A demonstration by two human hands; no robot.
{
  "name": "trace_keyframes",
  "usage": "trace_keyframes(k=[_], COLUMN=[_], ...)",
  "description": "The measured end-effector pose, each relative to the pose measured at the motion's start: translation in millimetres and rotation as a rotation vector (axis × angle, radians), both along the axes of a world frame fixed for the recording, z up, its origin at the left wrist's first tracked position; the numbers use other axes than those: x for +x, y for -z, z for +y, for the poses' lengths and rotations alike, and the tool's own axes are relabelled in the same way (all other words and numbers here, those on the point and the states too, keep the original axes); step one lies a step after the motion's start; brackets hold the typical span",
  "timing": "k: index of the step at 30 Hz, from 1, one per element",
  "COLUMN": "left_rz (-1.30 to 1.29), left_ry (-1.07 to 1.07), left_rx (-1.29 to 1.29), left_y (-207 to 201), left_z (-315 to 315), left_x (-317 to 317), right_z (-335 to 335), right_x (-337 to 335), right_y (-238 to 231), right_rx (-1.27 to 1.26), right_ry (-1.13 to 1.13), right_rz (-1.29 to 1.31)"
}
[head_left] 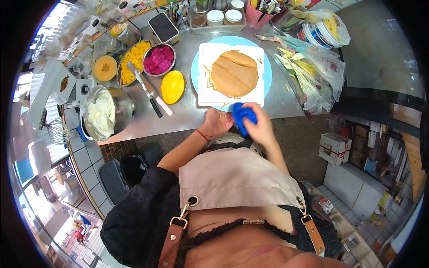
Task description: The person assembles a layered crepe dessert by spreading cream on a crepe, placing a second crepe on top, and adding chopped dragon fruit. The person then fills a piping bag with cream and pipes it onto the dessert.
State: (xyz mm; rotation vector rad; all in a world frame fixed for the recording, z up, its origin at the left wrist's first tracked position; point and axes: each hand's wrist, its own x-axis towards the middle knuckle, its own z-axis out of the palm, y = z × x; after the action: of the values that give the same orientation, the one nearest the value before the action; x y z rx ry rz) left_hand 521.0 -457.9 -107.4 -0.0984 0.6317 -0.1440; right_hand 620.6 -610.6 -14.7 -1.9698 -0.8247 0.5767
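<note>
My right hand grips a bunched blue cloth at the front edge of the steel table. Beside it my left hand is cupped, palm up, just below that edge; thin crumbs seem to lie in it. Right in front of both hands, a round brown cake layer rests on a white square board, with a seam across its upper part and trimmed strips around it. Under the board is a light-blue round turntable.
Left of the board are a yellow mango half, two spatulas, bowls of pink fruit cubes and yellow fruit cubes, and a mixer bowl of cream. At right lie plastic bags and a white tub.
</note>
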Motion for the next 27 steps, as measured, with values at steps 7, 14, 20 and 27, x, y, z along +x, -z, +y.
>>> trace_keyframes(k=[7,14,20,27], left_rz=[-0.068,0.085,-0.051,0.043], left_ry=[0.019,-0.019,-0.081,-0.041], left_rx=[0.003,0.031,0.064,0.192], left_y=[2,-3,22,0], left_z=[9,21,22,56], left_x=[-9,-16,-29,-28], right_z=[1,16,35,21], right_x=[3,-26,-44,-18], right_y=[1,1,-4,-12], right_rx=[-0.398,-0.525,-0.077,-0.357], right_ry=[0.170,0.125,-0.232,-0.009], right_rz=[-0.499,-0.452,-0.230,-0.378])
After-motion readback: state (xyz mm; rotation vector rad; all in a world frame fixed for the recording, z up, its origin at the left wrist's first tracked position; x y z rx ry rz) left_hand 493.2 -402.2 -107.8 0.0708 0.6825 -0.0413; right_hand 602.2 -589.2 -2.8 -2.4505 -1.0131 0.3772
